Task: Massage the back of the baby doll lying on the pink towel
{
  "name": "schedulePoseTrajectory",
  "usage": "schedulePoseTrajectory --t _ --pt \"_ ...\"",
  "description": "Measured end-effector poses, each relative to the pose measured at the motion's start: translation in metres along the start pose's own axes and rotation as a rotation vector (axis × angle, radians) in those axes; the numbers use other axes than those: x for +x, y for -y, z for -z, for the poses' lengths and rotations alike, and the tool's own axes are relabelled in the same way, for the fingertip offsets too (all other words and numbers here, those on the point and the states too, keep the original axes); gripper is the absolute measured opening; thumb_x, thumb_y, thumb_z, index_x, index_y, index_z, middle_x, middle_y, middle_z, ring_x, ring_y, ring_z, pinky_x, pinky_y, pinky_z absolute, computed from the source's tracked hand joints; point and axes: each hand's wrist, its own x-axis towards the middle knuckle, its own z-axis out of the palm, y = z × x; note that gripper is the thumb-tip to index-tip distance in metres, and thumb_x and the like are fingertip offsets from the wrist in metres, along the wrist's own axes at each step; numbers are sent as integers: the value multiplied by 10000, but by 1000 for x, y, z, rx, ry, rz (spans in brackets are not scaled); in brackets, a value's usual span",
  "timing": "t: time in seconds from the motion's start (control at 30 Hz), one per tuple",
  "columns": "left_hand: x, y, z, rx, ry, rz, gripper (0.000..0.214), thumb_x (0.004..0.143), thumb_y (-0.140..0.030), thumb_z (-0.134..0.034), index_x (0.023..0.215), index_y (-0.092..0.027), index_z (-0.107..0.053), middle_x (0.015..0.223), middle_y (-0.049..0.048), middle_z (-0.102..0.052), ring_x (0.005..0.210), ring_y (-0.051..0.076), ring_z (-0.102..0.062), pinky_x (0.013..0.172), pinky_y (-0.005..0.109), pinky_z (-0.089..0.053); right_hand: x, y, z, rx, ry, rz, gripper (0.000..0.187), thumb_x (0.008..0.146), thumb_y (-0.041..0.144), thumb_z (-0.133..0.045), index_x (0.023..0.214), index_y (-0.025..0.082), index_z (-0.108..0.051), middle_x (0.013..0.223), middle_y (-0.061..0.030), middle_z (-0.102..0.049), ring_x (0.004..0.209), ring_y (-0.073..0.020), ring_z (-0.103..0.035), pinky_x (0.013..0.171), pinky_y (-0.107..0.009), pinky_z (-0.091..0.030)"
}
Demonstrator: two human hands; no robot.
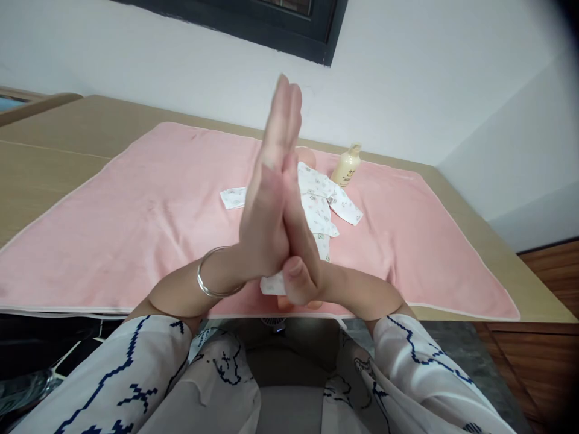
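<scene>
My left hand (265, 211) and my right hand (298, 220) are pressed palm to palm in front of me, fingers stretched out and pointing up. Neither palm's inner side can be seen, and nothing shows between them. Behind and below them lies what looks like a baby doll (316, 208) in white printed clothes, its sleeves spread to both sides. My hands hide much of its head and body. Its peach-coloured feet peek out near the table's front edge. A cream-coloured bottle (347, 166) stands beside the doll's head, to the right.
A pink blanket (149, 199) with a white border covers much of the wooden table (81, 129). White walls and a dark window frame (289, 27) rise behind it. Wooden drawers (543, 355) are at the lower right. A silver bangle (203, 280) circles my left wrist.
</scene>
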Motion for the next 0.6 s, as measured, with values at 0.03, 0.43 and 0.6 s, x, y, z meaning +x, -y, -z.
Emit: schedulePoseTrajectory --t 0.03,0.43,0.6 --pt "7 1 1 -10 -32 -117 472 1005 -408 -158 1409 -439 -401 1558 -189 -369 1534 94 -127 1254 307 -118 1 -1 -3 38 2 21 635 831 822 -132 1409 613 -290 1567 321 -228 1518 -253 -149 1177 -501 -372" --pt "97 90 42 -33 -245 70 363 1009 -442 -340 1231 -268 -568 1458 4 -545 1400 193 -470 1232 400 -285 21 -40 -13 122 20 -259 553 1015 412 -298 1546 278 -218 1592 23 -360 1484 -184 -326 1232 -400 -351" --pt "121 155 59 71 -301 149 405 995 -520 -364 1140 -246 -624 1280 59 -663 1287 239 -582 1162 453 -386 36 -61 9 -288 201 -278 490 1008 322 -271 1451 168 -414 1083 -106 -709 1061 -292 -658 958 -508 -519"
